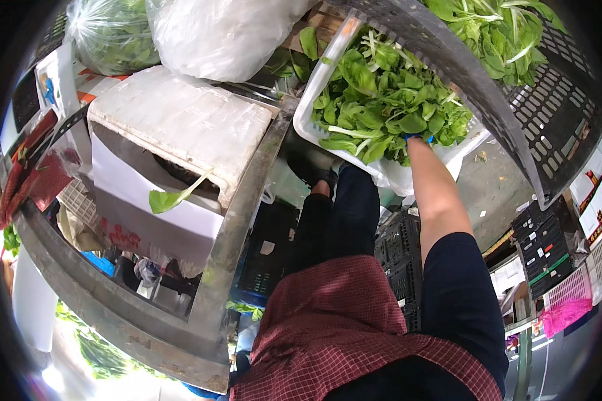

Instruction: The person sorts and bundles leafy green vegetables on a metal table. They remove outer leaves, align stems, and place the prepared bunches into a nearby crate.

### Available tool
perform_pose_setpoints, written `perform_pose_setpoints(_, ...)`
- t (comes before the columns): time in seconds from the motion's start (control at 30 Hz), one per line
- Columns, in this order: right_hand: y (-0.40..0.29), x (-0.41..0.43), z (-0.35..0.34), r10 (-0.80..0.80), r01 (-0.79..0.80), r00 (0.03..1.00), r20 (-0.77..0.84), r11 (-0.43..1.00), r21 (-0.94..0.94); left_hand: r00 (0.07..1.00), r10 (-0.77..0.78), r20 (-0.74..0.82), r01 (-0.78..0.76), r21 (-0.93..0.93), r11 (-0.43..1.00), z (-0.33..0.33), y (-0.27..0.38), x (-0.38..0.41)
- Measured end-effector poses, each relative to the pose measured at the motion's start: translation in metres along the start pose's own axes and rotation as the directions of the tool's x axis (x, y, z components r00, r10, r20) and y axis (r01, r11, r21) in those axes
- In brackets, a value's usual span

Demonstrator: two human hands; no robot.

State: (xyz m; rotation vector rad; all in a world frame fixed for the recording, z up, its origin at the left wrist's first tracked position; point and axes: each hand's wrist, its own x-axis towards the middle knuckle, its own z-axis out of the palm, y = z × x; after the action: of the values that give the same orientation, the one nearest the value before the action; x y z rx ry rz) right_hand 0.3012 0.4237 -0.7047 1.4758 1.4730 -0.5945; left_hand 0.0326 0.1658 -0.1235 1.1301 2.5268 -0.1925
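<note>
My right hand [417,138] reaches into a white plastic basket [306,103] heaped with loose leafy greens [376,100]. Only a bit of a blue glove shows at the wrist. Leaves hide the fingers, so whether they grip anything is not visible. Pale stems stick out among the green leaves, and a few leaves hang over the near side of the basket. My left hand is out of view. On that side, a single leaf [168,200] with a pale stem lies at the edge of a worn white foam box [180,110].
A dark perforated crate [547,125] rises at the right, with more greens [506,45] beyond its rim. A metal frame [251,200] borders the foam box. Plastic bags, one of leaves [113,40], one whitish [220,40], sit behind. Black crates [399,255] stand beside my legs.
</note>
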Motion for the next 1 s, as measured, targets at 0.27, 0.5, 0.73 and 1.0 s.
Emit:
perform_pose_setpoints(0.27,0.065,-0.063,-0.014,-0.208,0.207,0.975,0.077,0.978,0.023,0.989,-0.115,-0.095,0.129,0.167,0.977,-0.008,-0.008,0.001)
perform_pose_setpoints(0.5,0.067,-0.210,-0.082,-0.227,0.401,0.903,-0.364,0.751,0.525,0.984,0.148,0.099,-0.136,-0.114,0.984,-0.007,-0.028,-0.010)
perform_pose_setpoints(0.73,-0.049,-0.234,-0.141,-0.438,0.472,0.828,-0.351,0.882,0.013,0.992,0.118,0.053,-0.113,-0.097,0.989,-0.030,0.015,0.039)
perform_pose_setpoints(1.0,-0.111,-0.119,-0.082,-0.475,0.406,0.865,-0.162,0.852,-0.330,0.999,0.043,-0.027,-0.044,-0.071,0.996,-0.018,0.001,0.013)
